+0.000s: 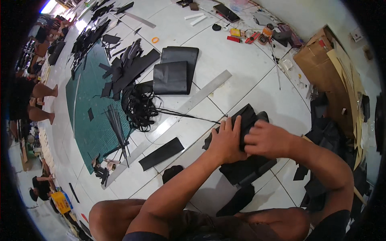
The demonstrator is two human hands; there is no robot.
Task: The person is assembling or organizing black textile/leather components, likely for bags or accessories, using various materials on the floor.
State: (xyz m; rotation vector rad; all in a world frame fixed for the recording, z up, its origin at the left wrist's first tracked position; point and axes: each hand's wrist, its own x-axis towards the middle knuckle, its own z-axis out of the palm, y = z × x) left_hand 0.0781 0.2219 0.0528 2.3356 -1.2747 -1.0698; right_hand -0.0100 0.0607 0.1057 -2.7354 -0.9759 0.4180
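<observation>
Black sheet material (245, 170) sits on the floor before the seated person, its middle covered by both hands. Left hand (228, 140): fingers stretched out, slightly apart, laid on the material, nothing visibly gripped. Right hand (265, 138): fingers curled in, just beside the left; can't tell from here if they pinch anything. Thin strand from the black strip tangle (138, 106) runs to the left fingertips; its end is hidden. Floor: white tiles (257, 84), green cutting mat (90, 136) partly under scraps, long metal ruler (209, 86). Cardboard (317, 56) against the wall; far-left person (42, 114) cut off, dim.
</observation>
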